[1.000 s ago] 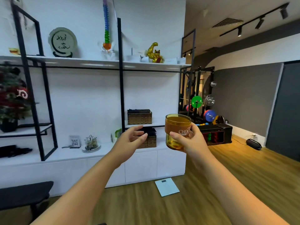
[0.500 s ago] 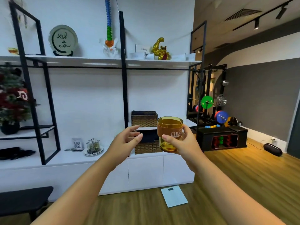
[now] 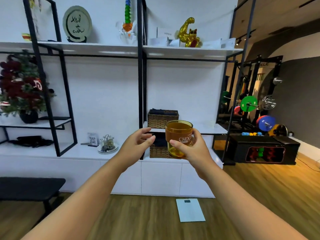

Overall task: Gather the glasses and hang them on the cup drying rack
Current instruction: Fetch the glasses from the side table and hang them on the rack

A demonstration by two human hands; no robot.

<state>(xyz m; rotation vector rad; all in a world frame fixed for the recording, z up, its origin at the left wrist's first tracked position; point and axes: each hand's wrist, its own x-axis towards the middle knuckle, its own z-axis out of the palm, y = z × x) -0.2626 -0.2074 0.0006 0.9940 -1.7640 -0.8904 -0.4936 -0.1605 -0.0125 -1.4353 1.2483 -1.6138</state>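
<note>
An amber glass with a brown band lettered "CHOCO" is held upright in front of me. My right hand grips it from the right, thumb across its lower front. Just to its left, my left hand hovers with fingers apart, not touching the glass. On the white counter at the left stands the cup drying rack, a small wire stand on a round plate with small glasses hung on it. It is well beyond and left of both hands.
White shelving with black metal posts fills the wall ahead. Two wicker baskets sit behind the glass. A black bench stands at lower left, a white scale lies on the wood floor, and gym weights are at the right.
My view has swung left and moved closer to the shelving. Both hands kept their pose, the glass still in my right hand, now in front of the baskets.
</note>
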